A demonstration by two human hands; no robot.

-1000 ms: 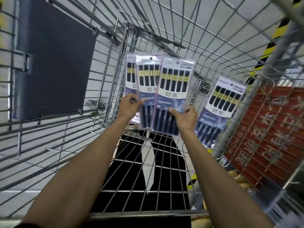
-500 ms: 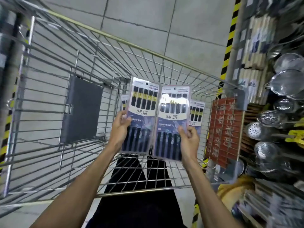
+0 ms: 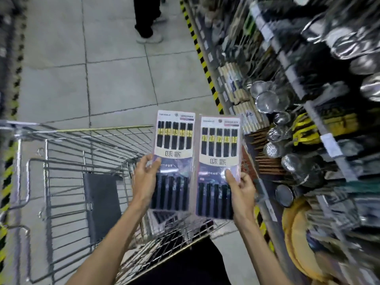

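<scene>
Fingers (image 3: pixel 156 162) are pinching: left hand (image 3: pixel 144 177) is holding left pack (image 3: pixel 174 140), right hand (image 3: pixel 241 188) right pack (image 3: pixel 220 147), side by side above cart (image 3: pixel 82 140). Chopstick packs are looking light, stiff, slick; the side edges at mid-height are probably offering the surest hold.

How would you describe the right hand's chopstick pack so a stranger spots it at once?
Find the wire cart; above it two matching packs are held. Pick the pack nearer the shelf, in the right hand, slightly lower than the twin in the left hand.
</scene>
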